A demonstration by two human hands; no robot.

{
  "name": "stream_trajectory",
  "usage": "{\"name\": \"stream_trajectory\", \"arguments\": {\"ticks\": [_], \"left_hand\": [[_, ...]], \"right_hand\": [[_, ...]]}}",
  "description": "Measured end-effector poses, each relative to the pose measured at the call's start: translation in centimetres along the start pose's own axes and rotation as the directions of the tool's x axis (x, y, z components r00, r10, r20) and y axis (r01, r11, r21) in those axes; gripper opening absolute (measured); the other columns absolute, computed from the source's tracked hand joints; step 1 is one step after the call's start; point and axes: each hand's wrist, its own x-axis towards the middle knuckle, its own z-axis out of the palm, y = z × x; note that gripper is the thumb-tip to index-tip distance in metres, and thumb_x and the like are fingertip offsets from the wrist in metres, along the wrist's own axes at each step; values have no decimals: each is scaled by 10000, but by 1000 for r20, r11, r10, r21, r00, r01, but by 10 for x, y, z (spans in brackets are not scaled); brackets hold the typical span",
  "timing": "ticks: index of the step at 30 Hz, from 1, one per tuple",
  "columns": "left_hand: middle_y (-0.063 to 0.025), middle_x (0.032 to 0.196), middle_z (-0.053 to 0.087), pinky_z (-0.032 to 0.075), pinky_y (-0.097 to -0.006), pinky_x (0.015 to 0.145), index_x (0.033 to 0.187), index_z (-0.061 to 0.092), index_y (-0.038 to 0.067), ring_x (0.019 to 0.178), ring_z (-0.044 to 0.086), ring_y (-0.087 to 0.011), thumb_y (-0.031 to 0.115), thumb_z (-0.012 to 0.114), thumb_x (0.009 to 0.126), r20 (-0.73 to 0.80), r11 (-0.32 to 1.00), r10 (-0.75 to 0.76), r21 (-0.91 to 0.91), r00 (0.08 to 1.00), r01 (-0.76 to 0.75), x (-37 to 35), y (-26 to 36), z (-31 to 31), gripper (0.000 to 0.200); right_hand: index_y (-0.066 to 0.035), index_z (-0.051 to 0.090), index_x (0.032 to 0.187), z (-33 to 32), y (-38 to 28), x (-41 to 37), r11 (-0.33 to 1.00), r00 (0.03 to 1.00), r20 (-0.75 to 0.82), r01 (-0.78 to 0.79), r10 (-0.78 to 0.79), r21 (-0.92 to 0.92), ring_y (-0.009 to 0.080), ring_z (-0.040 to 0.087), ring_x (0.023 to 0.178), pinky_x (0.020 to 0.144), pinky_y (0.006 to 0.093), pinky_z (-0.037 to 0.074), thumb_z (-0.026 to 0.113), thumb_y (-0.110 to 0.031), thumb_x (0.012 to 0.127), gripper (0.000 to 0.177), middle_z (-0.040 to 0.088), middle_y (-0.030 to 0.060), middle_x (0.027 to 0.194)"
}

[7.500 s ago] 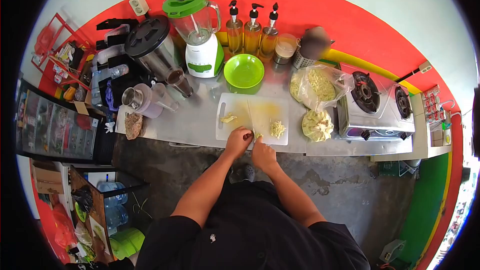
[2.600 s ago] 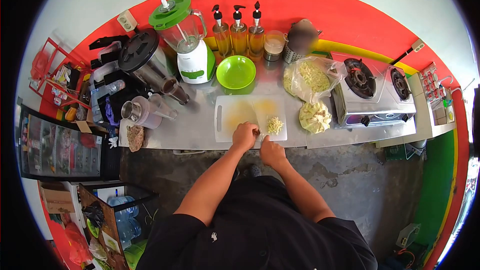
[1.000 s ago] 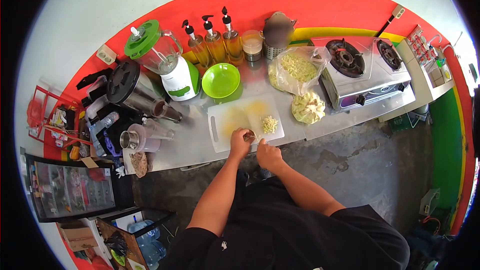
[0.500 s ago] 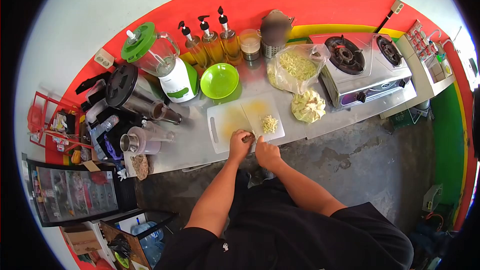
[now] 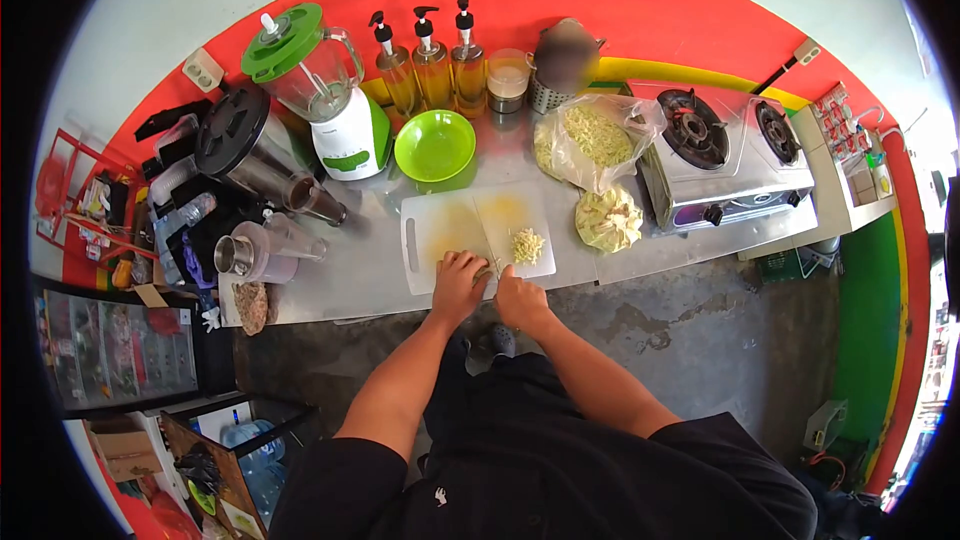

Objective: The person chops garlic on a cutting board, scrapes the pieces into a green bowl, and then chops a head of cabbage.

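A white cutting board with yellowish stains lies on the metal counter. My left hand rests on its near edge, fingers curled down over something mostly hidden under them. Just to the right, my right hand is closed around a knife, whose thin blade points away from me beside the left fingertips. A small heap of chopped pale-yellow vegetable sits on the board's right side, beyond the right hand.
Behind the board stands a green bowl, with a blender to its left. Pump bottles line the wall. A bag of shredded vegetable, a cabbage and a gas stove are on the right. Cups and a large dark-lidded container crowd the left.
My left hand has turned flatter, its knuckles now facing up over the board. The knife stays in my right hand. The whole view has shifted slightly.
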Motion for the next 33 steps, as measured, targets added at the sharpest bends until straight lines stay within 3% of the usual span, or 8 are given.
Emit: {"name": "stream_trajectory", "arguments": {"ticks": [5, 7, 14, 16, 23, 25, 29, 33], "left_hand": [[-44, 986, 565, 430, -434, 871, 1014, 654, 144, 988, 533, -289, 217, 680, 904, -7, 997, 38, 67, 999, -38, -8, -10, 10, 135], [-44, 972, 549, 434, -432, 859, 1000, 642, 155, 972, 531, -289, 215, 675, 906, -5, 993, 45, 111, 999, -45, -4, -8, 9, 116], [-36, 942, 528, 442, -416, 808, 973, 625, 167, 933, 530, -274, 205, 674, 891, -53, 985, 44, 170, 998, -34, -4, -6, 10, 103], [-35, 948, 527, 441, -415, 805, 977, 623, 170, 930, 530, -273, 204, 674, 891, -52, 986, 36, 167, 998, -27, -6, -5, 9, 106], [-31, 921, 520, 435, -406, 799, 965, 625, 175, 904, 532, -265, 203, 671, 890, -64, 980, 58, 193, 996, -45, -7, -5, 10, 92], [-29, 917, 519, 432, -405, 800, 962, 625, 174, 903, 531, -264, 203, 670, 891, -82, 980, 67, 194, 994, -50, -5, -6, 8, 89], [-29, 917, 516, 427, -410, 806, 951, 626, 173, 919, 528, -263, 196, 664, 896, -42, 985, 43, 166, 998, -35, -6, -5, 7, 71], [-32, 913, 518, 428, -413, 796, 937, 626, 166, 912, 530, -264, 187, 666, 894, -79, 989, 54, 144, 995, -42, -6, -2, 4, 62]], "right_hand": [[37, 471, 1157, 5, -7, -12, 998, 1000, 2, -6, 6, -56, 384, 741, 923, 789, 452, 601, 566, -113, 931, 287, 730, 248, 1003], [33, 436, 1144, 9, -6, -3, 999, 999, -30, -29, 30, 39, 440, 717, 934, 805, 520, 574, 639, -242, 932, 402, 718, 267, 974], [19, 433, 1097, 3, -7, -15, 998, 999, -35, 21, -19, 57, 446, 721, 840, 738, 533, 580, 653, -232, 923, 376, 714, 266, 890], [27, 466, 1106, 12, -9, -17, 1000, 998, -53, -27, 27, -3, 388, 743, 820, 716, 484, 600, 620, -203, 931, 327, 729, 229, 866], [31, 439, 1097, 10, -5, -1, 997, 990, -130, 60, -52, 52, 441, 723, 818, 704, 525, 583, 670, -251, 914, 408, 712, 272, 892], [34, 478, 1091, 12, -4, -10, 998, 990, -124, 64, -65, -11, 381, 742, 760, 662, 469, 603, 643, -244, 915, 368, 731, 209, 830], [48, 472, 1113, 19, -11, -14, 999, 995, -100, 10, -13, -34, 386, 742, 773, 677, 467, 604, 641, -253, 921, 395, 729, 215, 837], [44, 438, 1099, 5, -12, 0, 997, 996, -83, 28, -22, 73, 462, 712, 868, 775, 540, 571, 632, -255, 932, 393, 706, 290, 905]]}}
